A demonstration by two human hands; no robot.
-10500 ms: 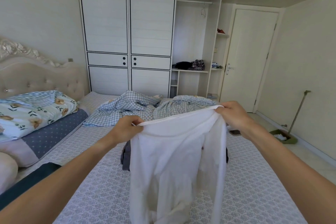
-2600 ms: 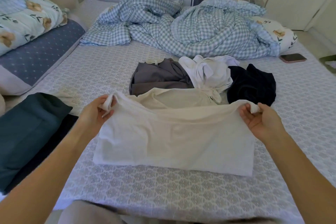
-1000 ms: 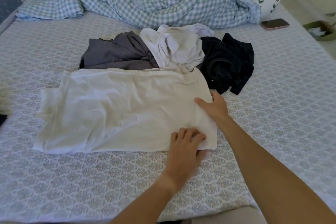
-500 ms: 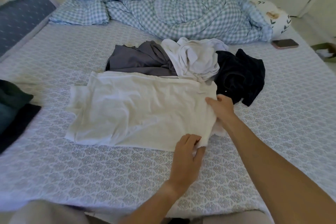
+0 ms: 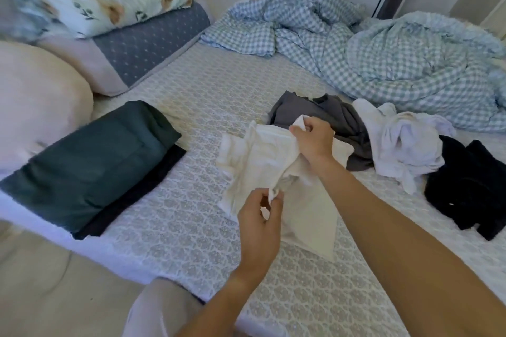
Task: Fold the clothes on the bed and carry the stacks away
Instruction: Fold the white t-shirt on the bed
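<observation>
just beyond the right hand's grip lie three unfolded garments in a row: one grey garment, one crumpled white garment and one black garment, the grey one touching the white shirt being handled. well to the left of both grips sits one folded stack, dark green on top of a darker piece. a checked duvet is bunched farther back on the bed. the left hand pinches the shirt's near edge between thumb and curled fingers; the right hand, arm reaching forward, grips the far edge, lifting the shirt partly off the bed.
</observation>
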